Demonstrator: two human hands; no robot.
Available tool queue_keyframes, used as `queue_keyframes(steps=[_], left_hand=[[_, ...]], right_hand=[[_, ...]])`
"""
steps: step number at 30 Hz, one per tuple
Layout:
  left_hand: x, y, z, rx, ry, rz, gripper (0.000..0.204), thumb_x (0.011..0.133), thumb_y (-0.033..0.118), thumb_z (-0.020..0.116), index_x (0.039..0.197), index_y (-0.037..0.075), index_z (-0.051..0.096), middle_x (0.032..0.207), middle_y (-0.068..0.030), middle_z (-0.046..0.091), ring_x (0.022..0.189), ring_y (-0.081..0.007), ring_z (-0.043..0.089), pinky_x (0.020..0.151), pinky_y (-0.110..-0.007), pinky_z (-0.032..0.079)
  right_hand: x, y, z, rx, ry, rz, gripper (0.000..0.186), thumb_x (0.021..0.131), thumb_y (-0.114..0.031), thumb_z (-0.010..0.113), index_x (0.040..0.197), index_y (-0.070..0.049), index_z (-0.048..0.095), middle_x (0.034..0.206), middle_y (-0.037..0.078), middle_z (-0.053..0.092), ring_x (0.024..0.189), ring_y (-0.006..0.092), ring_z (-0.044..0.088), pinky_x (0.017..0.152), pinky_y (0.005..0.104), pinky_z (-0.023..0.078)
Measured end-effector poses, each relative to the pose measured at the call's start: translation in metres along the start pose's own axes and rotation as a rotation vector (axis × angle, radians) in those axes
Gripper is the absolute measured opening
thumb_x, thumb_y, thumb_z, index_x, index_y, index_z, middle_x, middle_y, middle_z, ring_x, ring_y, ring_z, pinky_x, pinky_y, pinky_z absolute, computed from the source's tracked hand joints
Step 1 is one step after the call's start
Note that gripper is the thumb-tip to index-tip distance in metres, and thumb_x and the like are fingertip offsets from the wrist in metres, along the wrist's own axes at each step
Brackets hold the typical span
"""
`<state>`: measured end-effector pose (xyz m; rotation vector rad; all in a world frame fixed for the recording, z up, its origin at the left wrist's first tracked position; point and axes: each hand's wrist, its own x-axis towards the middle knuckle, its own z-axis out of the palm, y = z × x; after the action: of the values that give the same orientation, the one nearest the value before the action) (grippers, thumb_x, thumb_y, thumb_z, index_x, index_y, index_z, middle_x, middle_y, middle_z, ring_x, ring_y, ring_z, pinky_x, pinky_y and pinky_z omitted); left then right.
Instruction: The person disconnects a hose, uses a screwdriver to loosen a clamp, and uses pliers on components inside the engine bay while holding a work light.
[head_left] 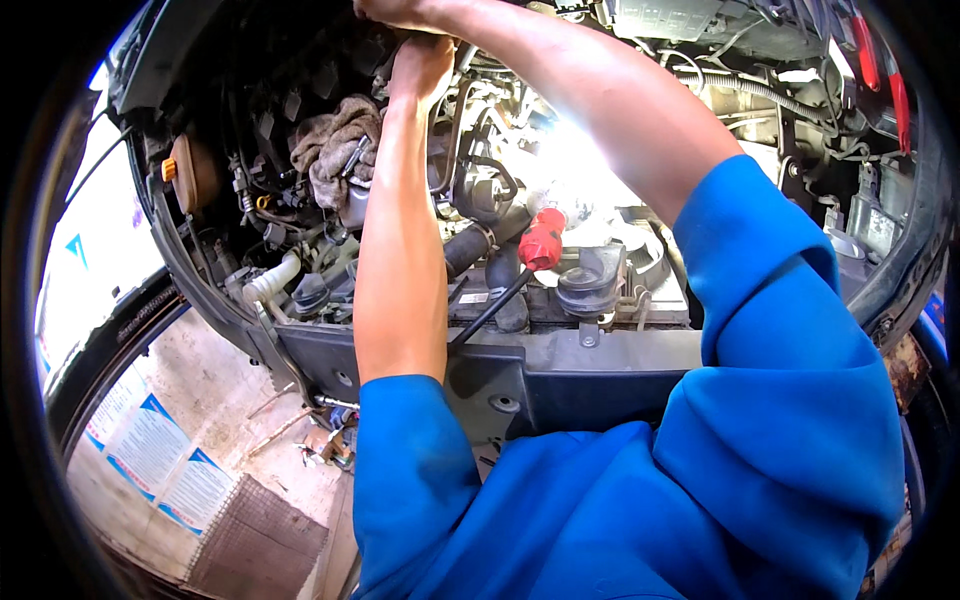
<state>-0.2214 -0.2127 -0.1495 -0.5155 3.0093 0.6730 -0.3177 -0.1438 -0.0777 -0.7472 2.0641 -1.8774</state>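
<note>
My two hands are together at the top middle, deep in a car's engine bay. My left hand [420, 65] reaches up with bent fingers, gripping something dark that I cannot make out. My right hand [395, 12] is just above it, cut off by the frame's edge, its fingers curled on something hidden. Left of my left forearm, a crumpled brown rag [334, 145] lies among the parts with a metal object on it. Between my arms a red-handled work lamp [541, 240] shines brightly, its black cable running down to the front panel.
The dark front panel [600, 390] runs across below the engine. A reservoir with an orange cap [192, 175] is at left, a ribbed hose [770, 100] at upper right, red objects [866, 55] at the right rim. Floor with printed sheets [150, 450] shows at lower left.
</note>
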Motion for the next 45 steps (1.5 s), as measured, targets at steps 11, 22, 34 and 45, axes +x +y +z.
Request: queue_keyframes(steps=[11, 22, 34, 45], left_hand=[[-0.018, 0.027, 0.006, -0.122, 0.067, -0.228, 0.061, 0.093, 0.058, 0.039, 0.124, 0.010, 0.059, 0.120, -0.0223, 0.062, 0.117, -0.0426, 0.054, 0.096, -0.049, 0.042], [0.007, 0.008, 0.018, -0.152, 0.026, -0.262, 0.052, 0.097, 0.043, 0.045, 0.125, 0.001, 0.058, 0.123, -0.0260, 0.060, 0.124, -0.0359, 0.052, 0.099, -0.036, 0.041], [0.018, -0.017, 0.030, -0.122, -0.050, -0.201, 0.055, 0.095, 0.049, 0.039, 0.122, 0.005, 0.059, 0.117, -0.0255, 0.062, 0.115, -0.0412, 0.055, 0.096, -0.047, 0.044], [-0.021, -0.008, 0.017, -0.368, 0.041, -0.146, 0.063, 0.092, 0.061, 0.045, 0.115, 0.006, 0.064, 0.109, -0.0238, 0.066, 0.110, -0.0421, 0.058, 0.089, -0.046, 0.045]], right_hand=[[-0.013, 0.003, -0.021, 0.192, 0.024, -0.019, 0.026, 0.076, -0.021, 0.055, 0.074, 0.000, 0.070, 0.076, 0.024, 0.066, 0.081, 0.0410, 0.066, 0.076, 0.0431, 0.052], [0.036, 0.034, 0.014, -0.425, 0.037, -0.245, 0.032, 0.081, -0.022, 0.048, 0.074, 0.000, 0.070, 0.084, 0.024, 0.067, 0.088, 0.0398, 0.066, 0.081, 0.0435, 0.053], [0.048, 0.030, 0.022, -0.617, -0.170, -0.210, 0.033, 0.084, -0.022, 0.050, 0.091, 0.001, 0.072, 0.101, 0.023, 0.068, 0.104, 0.0379, 0.064, 0.086, 0.0412, 0.052], [-0.017, -0.001, -0.021, 0.378, -0.209, 0.104, 0.027, 0.079, -0.014, 0.049, 0.063, -0.003, 0.067, 0.055, 0.009, 0.060, 0.045, 0.0175, 0.055, 0.044, 0.0316, 0.044]])
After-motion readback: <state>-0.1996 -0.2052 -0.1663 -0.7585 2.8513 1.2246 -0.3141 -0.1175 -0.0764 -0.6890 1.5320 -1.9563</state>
